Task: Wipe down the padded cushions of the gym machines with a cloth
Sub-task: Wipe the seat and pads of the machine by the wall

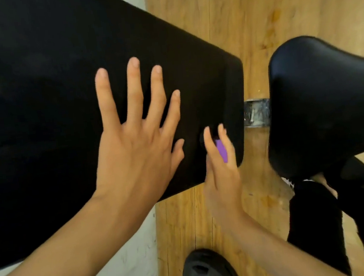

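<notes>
Two black padded cushions fill most of the view. The large cushion [48, 95] runs from the upper left down to the centre. The smaller, glossier cushion [325, 104] sits at the right edge, apart from the first across a gap.

Over the lower right corner of the large cushion, a purple thing [221, 150] shows in the right hand [222, 178]. It is blurred, so I cannot say for certain whether it is the cloth, though I would guess so. The fingers of that hand close round it, with two fingertips reaching past it towards the pad.

The left hand [133, 152] lies flat on the large cushion just beside it. Its fingers are spread straight and grasp nothing, and the palm seems to press down.

My reading is that the wiping of this pad is in hand near its corner, with the left hand bracing. The next move likely calls for sweeping the purple thing across the broad dark surface to the upper left, and the flat hand would have to lift or shift out of the way.

A scuffed metal bracket [258, 113] sits in the gap between the pads, above a wooden floor [252, 6]. A black weight plate [204, 272] lies on the floor at the bottom centre. A leg in dark trousers [341, 211] stands at the lower right.

No brand, label or writing can be read anywhere.
</notes>
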### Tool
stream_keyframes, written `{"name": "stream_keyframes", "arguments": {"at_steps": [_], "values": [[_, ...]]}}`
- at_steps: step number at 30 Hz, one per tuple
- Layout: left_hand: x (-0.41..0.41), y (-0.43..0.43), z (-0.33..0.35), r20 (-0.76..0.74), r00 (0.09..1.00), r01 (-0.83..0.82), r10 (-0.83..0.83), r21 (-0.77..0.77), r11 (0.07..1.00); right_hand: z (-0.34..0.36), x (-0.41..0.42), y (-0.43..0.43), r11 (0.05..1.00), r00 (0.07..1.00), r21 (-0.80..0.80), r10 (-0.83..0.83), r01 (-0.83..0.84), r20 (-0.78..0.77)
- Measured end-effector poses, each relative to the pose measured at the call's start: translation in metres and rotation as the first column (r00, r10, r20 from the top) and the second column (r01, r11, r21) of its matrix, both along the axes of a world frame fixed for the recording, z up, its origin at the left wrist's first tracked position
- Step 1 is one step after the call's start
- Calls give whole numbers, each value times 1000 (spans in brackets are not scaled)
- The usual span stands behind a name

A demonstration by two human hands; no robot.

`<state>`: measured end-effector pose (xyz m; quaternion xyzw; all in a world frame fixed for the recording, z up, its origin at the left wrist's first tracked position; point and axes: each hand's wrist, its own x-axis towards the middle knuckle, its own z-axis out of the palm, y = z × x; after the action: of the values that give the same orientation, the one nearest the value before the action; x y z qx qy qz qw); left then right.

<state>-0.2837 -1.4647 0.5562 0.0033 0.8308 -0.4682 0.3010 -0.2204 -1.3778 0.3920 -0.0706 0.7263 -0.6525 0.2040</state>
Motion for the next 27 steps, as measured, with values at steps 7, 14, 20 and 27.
{"name": "stream_keyframes", "arguments": {"at_steps": [7,14,20,27], "values": [[3,-2,-6,1,1000,-7,7,6,1000,-46,-146,-48,1000,999,18,-12,13,-39],[0,-1,-6,14,1000,-4,4,0,1000,-19,-34,-18,987,987,87,-144,138,66],[1,-1,-6,26,1000,-12,12,7,1000,-39,-81,-27,996,997,76,-51,46,53],[1,-1,-8,0,1000,-17,17,19,1000,-51,-131,-44,996,993,-11,-90,90,-77]]}}
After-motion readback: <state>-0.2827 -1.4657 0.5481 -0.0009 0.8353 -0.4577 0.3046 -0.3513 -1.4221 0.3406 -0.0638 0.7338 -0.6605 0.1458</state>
